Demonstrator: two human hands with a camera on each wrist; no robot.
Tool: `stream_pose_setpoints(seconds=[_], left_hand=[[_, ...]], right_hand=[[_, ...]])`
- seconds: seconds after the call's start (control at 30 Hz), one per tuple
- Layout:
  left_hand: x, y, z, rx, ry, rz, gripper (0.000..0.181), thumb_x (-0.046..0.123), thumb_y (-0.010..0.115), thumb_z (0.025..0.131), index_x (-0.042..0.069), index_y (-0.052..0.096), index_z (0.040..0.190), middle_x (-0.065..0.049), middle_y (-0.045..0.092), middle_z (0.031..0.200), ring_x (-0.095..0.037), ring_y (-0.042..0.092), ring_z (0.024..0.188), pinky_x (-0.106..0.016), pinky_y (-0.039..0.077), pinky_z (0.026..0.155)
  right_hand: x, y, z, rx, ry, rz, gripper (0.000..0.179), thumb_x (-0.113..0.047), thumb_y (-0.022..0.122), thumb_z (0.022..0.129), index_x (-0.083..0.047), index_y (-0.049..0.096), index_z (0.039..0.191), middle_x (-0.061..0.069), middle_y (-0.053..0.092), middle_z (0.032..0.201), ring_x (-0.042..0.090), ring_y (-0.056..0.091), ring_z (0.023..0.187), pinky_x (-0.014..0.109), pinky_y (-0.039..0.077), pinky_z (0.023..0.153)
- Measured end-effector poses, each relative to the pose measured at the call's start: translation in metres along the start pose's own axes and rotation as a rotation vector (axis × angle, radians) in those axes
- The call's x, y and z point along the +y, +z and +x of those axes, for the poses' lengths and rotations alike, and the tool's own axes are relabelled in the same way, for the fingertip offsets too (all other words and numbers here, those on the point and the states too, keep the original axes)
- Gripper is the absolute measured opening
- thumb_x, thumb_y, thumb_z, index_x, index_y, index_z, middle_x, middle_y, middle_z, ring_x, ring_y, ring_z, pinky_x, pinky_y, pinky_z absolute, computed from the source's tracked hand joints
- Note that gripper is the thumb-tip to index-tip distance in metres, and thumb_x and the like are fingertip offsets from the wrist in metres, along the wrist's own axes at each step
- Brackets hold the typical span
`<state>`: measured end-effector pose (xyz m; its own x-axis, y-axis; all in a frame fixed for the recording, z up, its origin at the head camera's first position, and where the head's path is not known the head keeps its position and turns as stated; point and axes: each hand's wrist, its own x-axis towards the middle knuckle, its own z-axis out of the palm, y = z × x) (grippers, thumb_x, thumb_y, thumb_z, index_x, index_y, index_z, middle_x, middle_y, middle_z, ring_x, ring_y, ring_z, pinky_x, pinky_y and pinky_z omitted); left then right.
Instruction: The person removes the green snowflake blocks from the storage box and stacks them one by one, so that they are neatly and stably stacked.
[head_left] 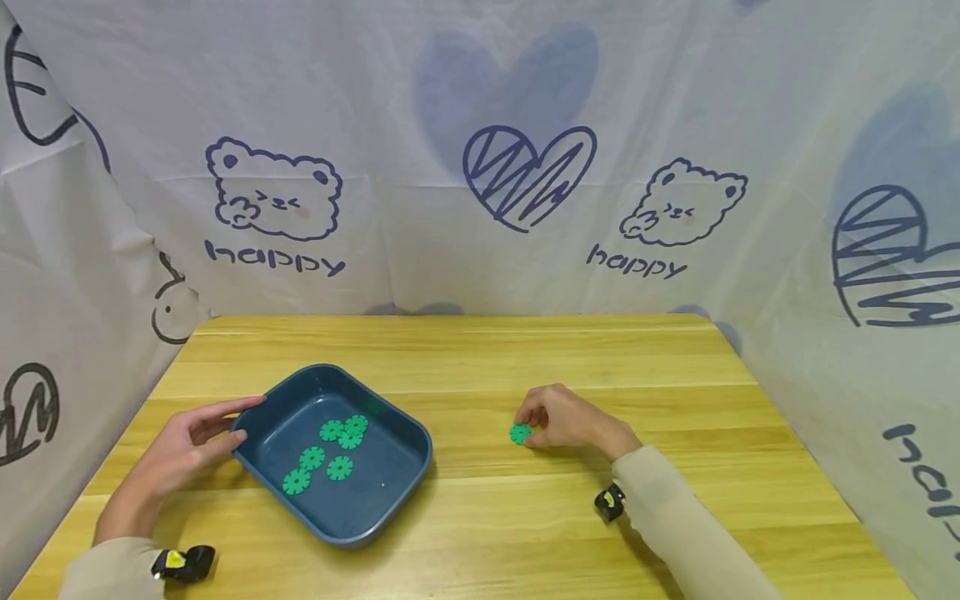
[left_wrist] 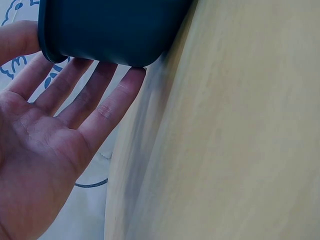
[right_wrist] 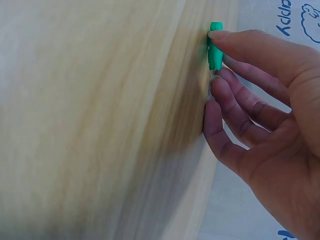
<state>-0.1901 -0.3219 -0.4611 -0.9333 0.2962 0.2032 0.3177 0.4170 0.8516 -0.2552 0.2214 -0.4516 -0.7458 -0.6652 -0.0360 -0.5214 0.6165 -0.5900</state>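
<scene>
A dark blue tray (head_left: 352, 508) stands on the table, with several green interlocking discs (head_left: 340, 467) lying inside, some of them overlapping. My left hand (head_left: 176, 454) holds the tray's left side. The left wrist view shows its thumb at the tray's rim (left_wrist: 48, 37) and the other fingers against the outer wall. Right of the tray, my right hand (head_left: 566, 419) pinches one green interlocking disc (head_left: 519, 433) just at the tabletop. In the right wrist view this disc (right_wrist: 215, 46) stands edge-on, the thumb on its near side and fingertips partly hidden behind.
The wood-grain table (head_left: 487, 542) reaches back to a white cloth (head_left: 390, 225) printed with bears and hearts, which also hangs at both sides. Black wrist straps (head_left: 183, 564) sit at both sleeves.
</scene>
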Motion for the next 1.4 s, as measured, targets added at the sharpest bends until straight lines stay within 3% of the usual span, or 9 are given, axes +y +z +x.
stream_pose_setpoints(seconds=[0.33,0.63,0.87,1.13,1.4], left_hand=[[0.001,0.000,0.001,-0.005,0.008,-0.003,0.044,0.003,0.060,0.101,-0.002,0.056,0.145,0.034,0.056,0.136,0.020,0.053,0.121,-0.002,0.045,0.093],[0.003,-0.001,0.001,-0.005,-0.018,0.006,0.044,0.006,0.061,0.102,-0.001,0.055,0.145,0.036,0.054,0.135,0.021,0.052,0.121,-0.002,0.046,0.091],[0.000,-0.001,0.002,0.001,0.000,0.011,0.044,0.004,0.062,0.101,-0.001,0.056,0.145,0.035,0.056,0.135,0.020,0.053,0.120,-0.002,0.046,0.091],[0.001,0.000,0.002,-0.004,-0.008,0.020,0.045,0.006,0.062,0.101,-0.001,0.056,0.145,0.035,0.055,0.135,0.020,0.054,0.120,-0.001,0.044,0.093],[0.002,0.000,0.000,-0.004,-0.010,0.014,0.045,0.006,0.062,0.101,-0.001,0.055,0.145,0.035,0.055,0.136,0.020,0.054,0.121,-0.001,0.044,0.093]], right_hand=[[0.002,0.000,0.000,-0.001,-0.005,-0.008,0.020,-0.011,0.085,0.084,-0.009,0.078,0.103,0.003,0.071,0.099,0.015,0.064,0.085,0.024,0.056,0.075],[-0.002,-0.006,0.003,-0.007,0.003,-0.017,0.023,-0.014,0.085,0.085,-0.010,0.078,0.106,0.002,0.071,0.103,0.016,0.063,0.091,0.030,0.058,0.082],[-0.025,-0.018,0.018,0.016,-0.007,-0.025,0.028,-0.013,0.082,0.088,-0.007,0.076,0.115,0.009,0.072,0.114,0.029,0.066,0.102,0.045,0.059,0.090],[-0.059,-0.014,0.041,-0.019,-0.125,0.024,0.027,-0.010,0.079,0.090,-0.005,0.075,0.116,0.016,0.072,0.115,0.035,0.069,0.101,0.046,0.061,0.091],[-0.092,-0.002,0.062,-0.052,-0.211,0.009,0.027,-0.012,0.081,0.089,-0.010,0.076,0.115,0.005,0.073,0.112,0.020,0.069,0.097,0.038,0.062,0.089]])
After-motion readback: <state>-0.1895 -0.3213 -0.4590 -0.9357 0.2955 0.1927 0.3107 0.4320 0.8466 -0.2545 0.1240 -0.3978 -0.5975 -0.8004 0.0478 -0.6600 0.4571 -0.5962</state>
